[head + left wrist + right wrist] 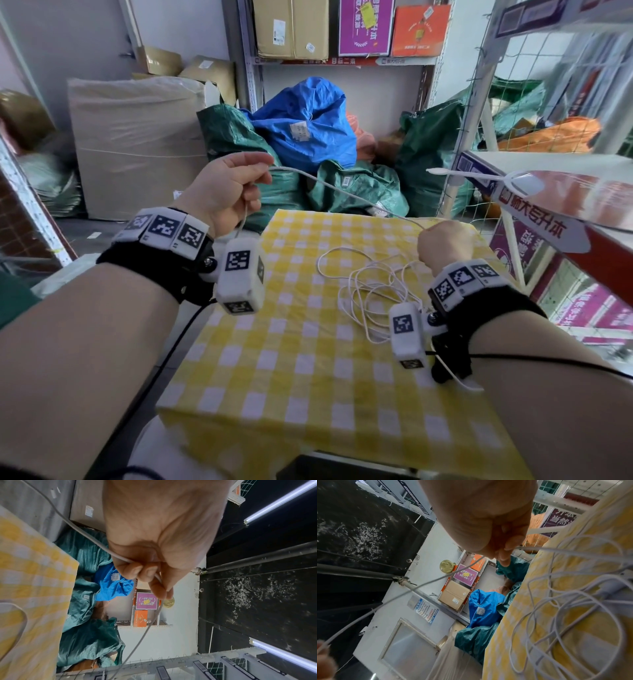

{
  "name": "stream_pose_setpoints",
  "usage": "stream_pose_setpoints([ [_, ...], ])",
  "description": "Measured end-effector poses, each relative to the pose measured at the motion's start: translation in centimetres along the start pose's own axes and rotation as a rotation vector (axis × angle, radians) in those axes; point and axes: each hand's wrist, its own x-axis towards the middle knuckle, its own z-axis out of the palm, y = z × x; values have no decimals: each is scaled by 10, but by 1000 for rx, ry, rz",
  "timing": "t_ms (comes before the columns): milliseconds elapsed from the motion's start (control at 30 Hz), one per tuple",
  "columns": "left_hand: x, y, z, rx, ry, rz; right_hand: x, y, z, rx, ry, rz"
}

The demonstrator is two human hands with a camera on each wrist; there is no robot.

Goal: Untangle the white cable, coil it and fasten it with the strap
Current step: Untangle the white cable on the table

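A white cable (342,192) runs taut between my two hands above a table under a yellow checked cloth (274,377). My left hand (255,178) is raised at the table's far left corner and pinches the cable between thumb and fingers (145,572). A short length hangs from it past the wrist. My right hand (442,240), fisted over the table's far right, grips the cable (419,586) at the fingertips (503,559). The rest lies as a loose tangle (376,291) of loops (565,608) on the cloth below my right wrist. No strap is clearly visible.
A shelf board (548,198) juts in at the right, close above my right hand, with a white looped strip (479,175) lying on it. Green and blue sacks (308,130) pile up behind the table. A plastic-wrapped carton (137,144) stands at the left.
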Motion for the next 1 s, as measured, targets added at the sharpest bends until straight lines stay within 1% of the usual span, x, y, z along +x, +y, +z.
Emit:
stream_pose_setpoints([
  [67, 0, 1, 2, -43, -10, -13, -3, -3, 0, -87, -34, -41],
  [133, -2, 0, 9, -13, -76, -44, -11, -12, 3, -50, -61, -139],
  [200, -5, -3, 21, 107, -176, -95, -25, -28, 6, 109, -69, -313],
  [300, -10, -11, 36, 253, -331, -156, -50, -56, 6, 302, -93, -626],
  [333, -10, -13, 39, 276, -372, -161, -57, -62, 6, 332, -89, -701],
  [400, -10, -16, 40, 298, -410, -151, -61, -69, 7, 328, -62, -783],
  [467, -7, -16, 33, 303, -359, -137, -58, -66, 8, 328, -27, -795],
  [500, -6, -15, 27, 300, -302, -129, -55, -63, 8, 342, -15, -763],
  [567, -1, -14, 13, 284, -164, -111, -43, -52, 7, 329, 29, -634],
  [667, 6, -14, -10, 223, 37, -70, -22, -33, 8, 243, 82, -382],
  [733, 8, -15, -18, 163, 90, -46, -12, -23, 9, 143, 70, -273],
  [800, 7, -16, -17, 146, 67, -50, -11, -23, 10, -66, -26, -220],
  [833, 6, -17, -14, 155, 38, -63, -13, -25, 12, -119, -61, -226],
  [867, 5, -18, -10, 177, -2, -81, -17, -29, 13, -108, -85, -241],
  [900, 4, -19, -6, 210, -47, -99, -23, -33, 13, -53, -96, -285],
  [933, 2, -19, 0, 244, -99, -117, -30, -39, 14, 20, -68, -364],
  [1000, -2, -20, 13, 296, -217, -145, -46, -53, 14, 129, -14, -573],
])
